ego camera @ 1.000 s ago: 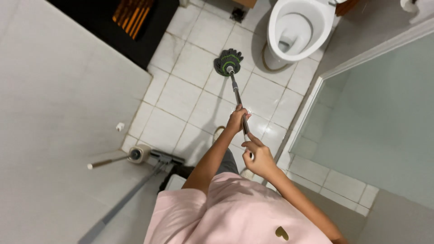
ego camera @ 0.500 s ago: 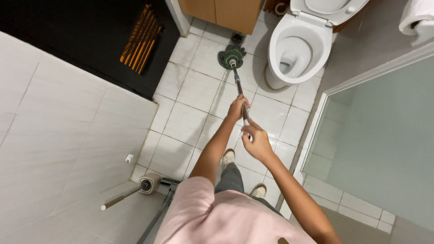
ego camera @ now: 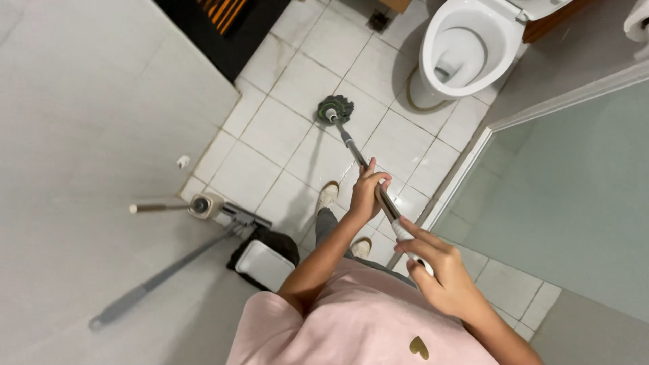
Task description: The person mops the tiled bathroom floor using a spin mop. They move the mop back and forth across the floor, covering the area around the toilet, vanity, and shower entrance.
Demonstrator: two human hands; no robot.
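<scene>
A long-handled scrub brush with a round green and black head (ego camera: 335,109) rests on the white floor tiles in front of the toilet (ego camera: 466,47). Its metal pole (ego camera: 351,145) runs back up toward me. My left hand (ego camera: 368,191) grips the pole at mid-length. My right hand (ego camera: 436,267) holds the white upper end of the handle, fingers wrapped around it. Below me I see my pink shirt and my feet on the tiles.
A glass shower partition (ego camera: 574,196) with a white frame stands at the right. A second mop (ego camera: 169,263) leans against the left wall beside a small white-lidded bin (ego camera: 263,263). A dark mat (ego camera: 223,27) lies at the top left, and a floor drain (ego camera: 378,20) near the toilet.
The brush head has slid back from beside the toilet base toward me and to the left across the tiles. Both hands keep their grip on the pole; the view has shifted.
</scene>
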